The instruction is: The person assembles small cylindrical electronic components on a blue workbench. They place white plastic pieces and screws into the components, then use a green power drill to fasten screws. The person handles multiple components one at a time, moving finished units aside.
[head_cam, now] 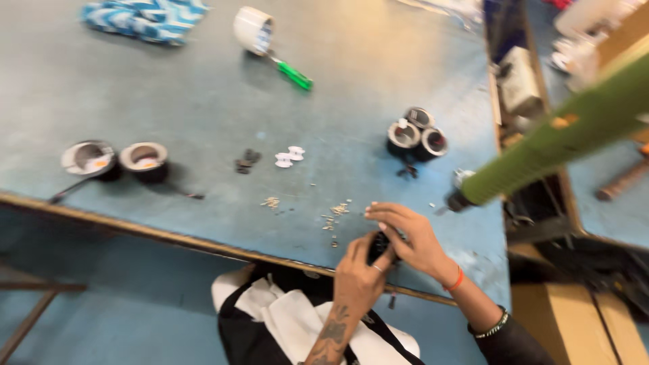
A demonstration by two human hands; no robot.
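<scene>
We hold a small black part (pixel 380 247) between both hands at the near edge of the blue bench (pixel 203 101). It looks dark, round and stubby, mostly hidden by our fingers, and the blur keeps us from telling more of its shape. Our left hand (pixel 357 276) comes up from below, its grip closed on the part's lower side, a ring on one finger. Our right hand (pixel 412 238) curls over the top, its grip also closed on the part, fingertips pointing left.

Just beyond the hands, small pale bits (pixel 334 215) lie scattered on the bench. Farther on lie white discs (pixel 289 156) beside dark discs (pixel 247 161). Three black cups (pixel 417 134) with pale rims stand clustered to the right, and two more cups (pixel 115 159) stand well apart at the left. At the far side lie a tape roll (pixel 253 30) touching a green-handled tool (pixel 294 74), and a blue patterned cloth (pixel 143 17). A green sleeve (pixel 561 138) of another person reaches in from the right.
</scene>
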